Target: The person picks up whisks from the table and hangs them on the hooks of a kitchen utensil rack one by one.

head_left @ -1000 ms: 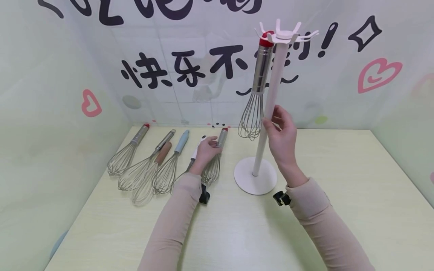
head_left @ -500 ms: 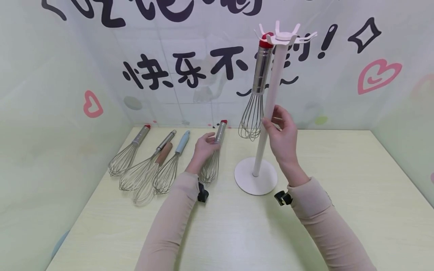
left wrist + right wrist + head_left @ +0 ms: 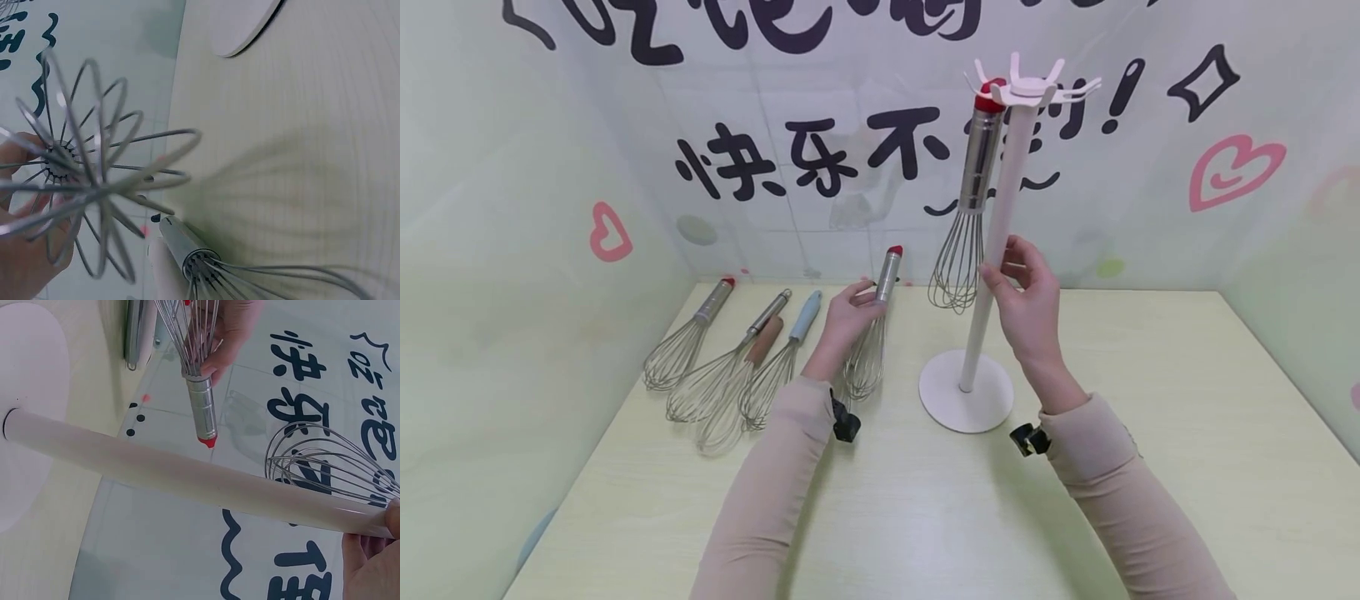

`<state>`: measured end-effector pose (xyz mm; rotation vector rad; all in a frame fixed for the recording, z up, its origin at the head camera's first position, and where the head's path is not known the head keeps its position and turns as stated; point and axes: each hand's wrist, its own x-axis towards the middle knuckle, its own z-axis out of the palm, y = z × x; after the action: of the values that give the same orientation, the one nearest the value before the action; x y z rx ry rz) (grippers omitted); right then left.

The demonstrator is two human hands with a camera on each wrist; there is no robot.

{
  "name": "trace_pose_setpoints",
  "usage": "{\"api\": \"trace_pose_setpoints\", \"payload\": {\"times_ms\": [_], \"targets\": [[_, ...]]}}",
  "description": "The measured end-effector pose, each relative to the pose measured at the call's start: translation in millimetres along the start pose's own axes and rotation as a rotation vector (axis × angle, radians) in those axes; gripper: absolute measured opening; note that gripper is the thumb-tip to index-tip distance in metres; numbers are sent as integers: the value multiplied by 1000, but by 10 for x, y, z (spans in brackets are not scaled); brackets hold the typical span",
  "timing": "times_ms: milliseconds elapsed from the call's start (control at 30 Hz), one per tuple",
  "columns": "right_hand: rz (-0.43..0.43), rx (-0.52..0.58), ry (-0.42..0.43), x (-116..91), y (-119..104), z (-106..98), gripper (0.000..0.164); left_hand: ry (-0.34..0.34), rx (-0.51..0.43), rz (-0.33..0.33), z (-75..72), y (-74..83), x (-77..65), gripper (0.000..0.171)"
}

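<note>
Whisk (image 3: 888, 277) in left fingers (image 3: 868, 312) — higher now

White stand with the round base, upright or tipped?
Upright: its round base lies flat on the pale table, white pole standing from the middle.

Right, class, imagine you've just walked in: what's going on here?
A person's left hand holds a red-tipped whisk by its handle, off the table. The right hand grips the pole of a white stand, from whose top a second whisk hangs. More whisks lie on the table, left of the stand.
</note>
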<state>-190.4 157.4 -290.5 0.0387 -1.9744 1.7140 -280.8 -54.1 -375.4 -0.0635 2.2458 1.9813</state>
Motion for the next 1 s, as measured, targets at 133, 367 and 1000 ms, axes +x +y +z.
{"api": "trace_pose_setpoints", "payload": {"times_ms": [133,367,1000], "targets": [[14,3,-6,-2,-4,-12,38,11,-11,-5,1,86,-39,60],[30,21,-32,-6,-7,-30,39,4,-73,14,-16,219,-126,62],[126,81,-73,-21,-51,-71,40,-10,-172,101,-73,537,-281,64]]}}
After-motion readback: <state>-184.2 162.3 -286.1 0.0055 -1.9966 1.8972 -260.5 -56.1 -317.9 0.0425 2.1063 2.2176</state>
